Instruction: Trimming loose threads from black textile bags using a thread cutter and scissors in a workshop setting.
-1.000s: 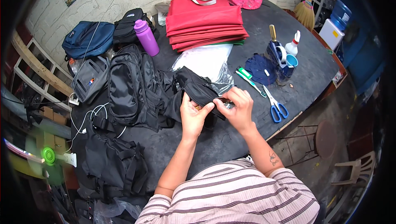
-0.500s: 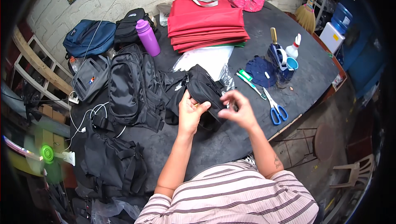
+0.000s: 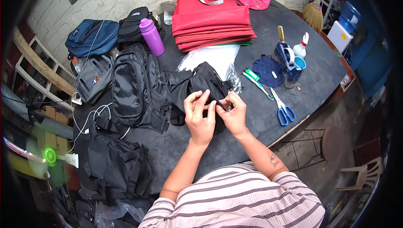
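A small black bag rests on the dark table in front of me, its near side partly hidden by my hands. My left hand has its thumb and fingers closed at the bag's near edge. Close beside it, my right hand pinches the same edge, and the two thumbs almost meet. A white sheet in clear plastic lies just beyond the bag. To the right are blue-handled scissors, a toothbrush and a green-and-white object.
Black backpacks and other bags crowd the left side, with a purple bottle behind. Folded red fabric is stacked at the back. A blue tool holder and spray bottle stand right. A white cable trails left.
My right hand has come down and left from above the bag's right side to pinch its near edge. My left hand has shifted slightly right and nearer to me along the bag.
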Tool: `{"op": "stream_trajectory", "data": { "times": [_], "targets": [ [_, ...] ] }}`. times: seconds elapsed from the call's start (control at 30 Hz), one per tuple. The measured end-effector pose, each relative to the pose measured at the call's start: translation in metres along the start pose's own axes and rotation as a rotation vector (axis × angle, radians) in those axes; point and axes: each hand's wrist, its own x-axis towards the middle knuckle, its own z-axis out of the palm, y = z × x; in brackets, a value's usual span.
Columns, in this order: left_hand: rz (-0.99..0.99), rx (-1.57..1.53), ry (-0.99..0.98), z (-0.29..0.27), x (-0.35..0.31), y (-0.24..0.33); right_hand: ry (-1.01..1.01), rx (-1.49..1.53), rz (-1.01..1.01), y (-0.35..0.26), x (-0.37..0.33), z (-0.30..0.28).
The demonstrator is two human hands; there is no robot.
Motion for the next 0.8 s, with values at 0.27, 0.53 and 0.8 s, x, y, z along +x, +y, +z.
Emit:
{"op": "stream_trajectory", "data": {
  "times": [0.27, 0.53, 0.8],
  "targets": [
    [0.004, 0.079, 0.064, 0.0, 0.003, -0.003, -0.275, -0.053, -0.012, -0.013, 0.009, -0.019],
    [-0.152, -0.15, 0.047, -0.002, 0.007, -0.01, -0.251, -0.278, -0.218, -0.021, 0.019, -0.036],
    [-0.182, -0.166, 0.05, 0.0, 0.005, -0.007, -0.259, -0.66, -0.466, -0.046, 0.011, -0.038]
  ]
}}
